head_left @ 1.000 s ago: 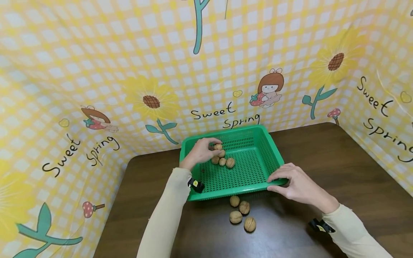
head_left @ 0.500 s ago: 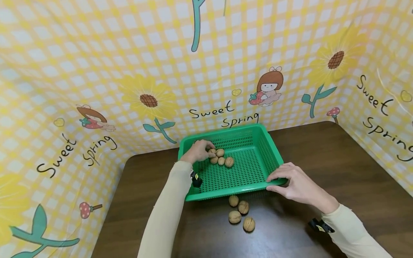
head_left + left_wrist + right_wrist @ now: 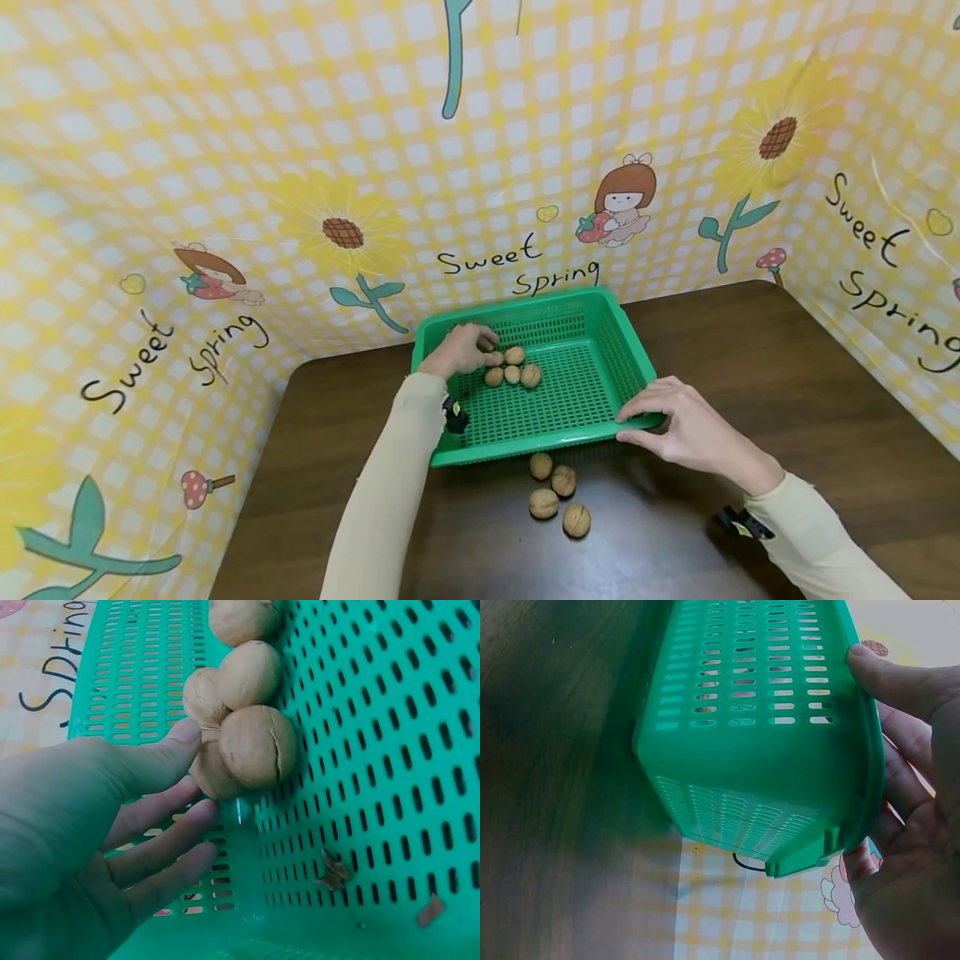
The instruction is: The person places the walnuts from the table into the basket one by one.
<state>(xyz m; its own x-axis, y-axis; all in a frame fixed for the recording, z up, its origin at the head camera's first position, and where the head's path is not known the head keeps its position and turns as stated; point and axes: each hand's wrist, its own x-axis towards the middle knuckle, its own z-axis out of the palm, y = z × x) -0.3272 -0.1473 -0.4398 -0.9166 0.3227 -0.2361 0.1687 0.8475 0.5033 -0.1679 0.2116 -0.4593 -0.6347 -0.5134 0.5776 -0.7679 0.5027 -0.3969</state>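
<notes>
I counted nine walnuts in sight, and one green plastic basket (image 3: 555, 438) on the brown table (image 3: 300, 508). Five walnuts (image 3: 531, 376) lay inside the basket in a close bunch toward its left end; four more walnuts (image 3: 577, 521) sat loose on the table just outside its near rim. The person's left hand (image 3: 460, 350) was down in the basket at the bunch, its grip partly open: the thumb tip lay against one walnut and the visible fingers curved loosely below, though I couldn't tell whether that nut was pinched. The right hand (image 3: 682, 427) had hold of the basket's near right corner, its grip closed on the rim. Two brown flakes (image 3: 332, 871) lay on the basket's floor. A yellow checked cloth (image 3: 480, 167) hung behind it all, and two black wristbands (image 3: 455, 415) showed at the sleeves.
</notes>
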